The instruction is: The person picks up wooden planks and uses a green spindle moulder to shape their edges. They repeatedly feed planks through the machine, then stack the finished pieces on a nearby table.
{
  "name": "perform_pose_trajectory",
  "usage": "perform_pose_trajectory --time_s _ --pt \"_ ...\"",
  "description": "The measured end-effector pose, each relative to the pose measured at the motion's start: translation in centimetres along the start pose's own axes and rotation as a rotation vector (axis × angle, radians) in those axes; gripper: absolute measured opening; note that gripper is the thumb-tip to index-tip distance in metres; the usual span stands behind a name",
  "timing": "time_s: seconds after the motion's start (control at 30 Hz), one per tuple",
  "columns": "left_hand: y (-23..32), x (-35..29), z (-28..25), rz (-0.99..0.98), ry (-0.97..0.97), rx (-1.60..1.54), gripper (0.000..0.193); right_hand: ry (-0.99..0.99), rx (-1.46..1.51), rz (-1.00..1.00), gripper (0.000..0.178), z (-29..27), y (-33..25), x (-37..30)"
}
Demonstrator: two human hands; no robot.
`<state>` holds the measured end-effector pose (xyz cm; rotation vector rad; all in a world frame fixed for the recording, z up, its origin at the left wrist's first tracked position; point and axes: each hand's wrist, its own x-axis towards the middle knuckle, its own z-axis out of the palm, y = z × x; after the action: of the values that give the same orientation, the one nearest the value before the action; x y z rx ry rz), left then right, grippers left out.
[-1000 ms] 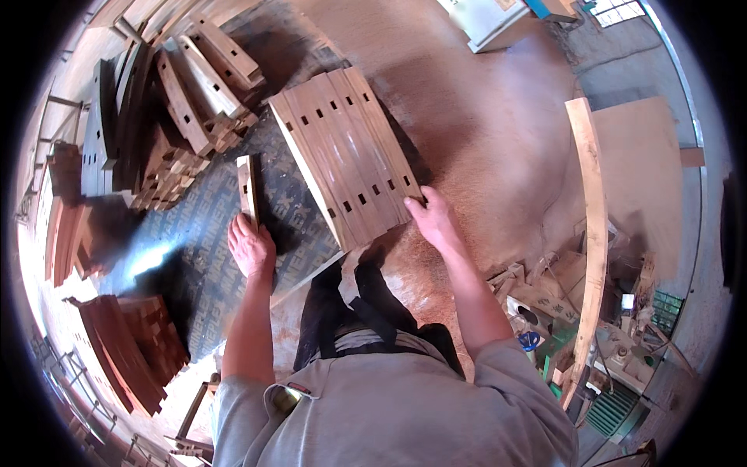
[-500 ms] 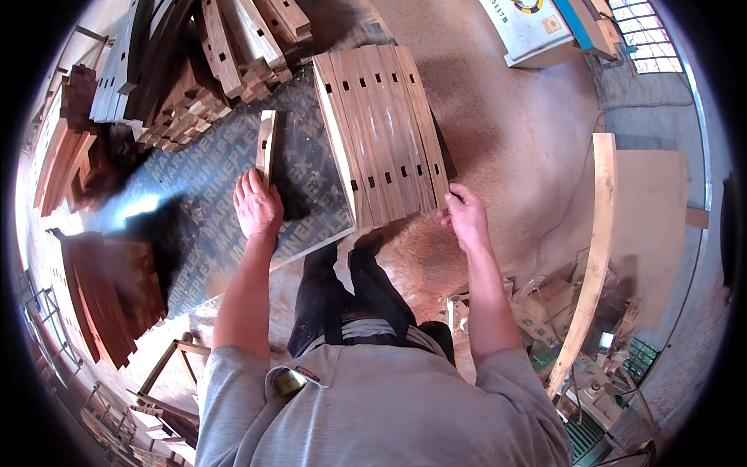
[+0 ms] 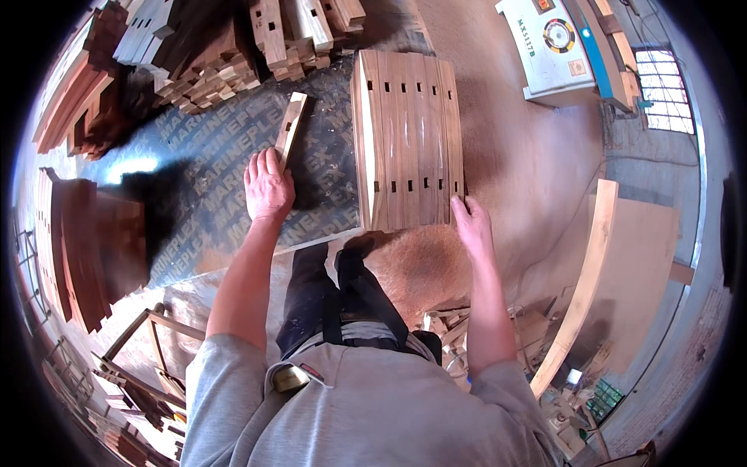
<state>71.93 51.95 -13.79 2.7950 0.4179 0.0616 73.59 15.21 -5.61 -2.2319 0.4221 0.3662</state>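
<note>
A row of several brown wooden slats (image 3: 408, 140) lies side by side on the dark printed board (image 3: 210, 214), each with a small square slot near both ends. My right hand (image 3: 473, 224) is at the row's near right corner, thumb and fingers drawn together at the edge of the outermost slat (image 3: 454, 156). To the left of the row, a single slotted slat (image 3: 291, 124) lies at a slant. My left hand (image 3: 268, 187) grips that slat's near part, and its lower end is hidden beneath the hand.
Stacked slats (image 3: 210, 74) crowd the board's far side. Reddish curved pieces (image 3: 74, 241) stand in a pile at the left. Beyond the board, at far right, is a white and blue machine (image 3: 548, 58). A long pale plank (image 3: 580, 292) leans on my right, near wood scraps.
The whole view has turned, so the board and slats appear shifted right and rotated clockwise. Both hands stay at the same slats; the right fingers sit closer against the row's edge.
</note>
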Motion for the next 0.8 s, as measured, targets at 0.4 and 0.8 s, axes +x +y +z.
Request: perform_pose_trajectory --time_s 0.4,0.8 --pt "-0.6 -0.1 0.2 0.007 0.024 -0.013 0.053 -0.003 -0.167 -0.045 0.038 0.6 -1.5 0.3" --pt "-0.2 0.2 0.0 0.007 0.008 -0.022 0.053 0.095 -0.122 -0.026 0.039 -1.5 -1.0 -0.1"
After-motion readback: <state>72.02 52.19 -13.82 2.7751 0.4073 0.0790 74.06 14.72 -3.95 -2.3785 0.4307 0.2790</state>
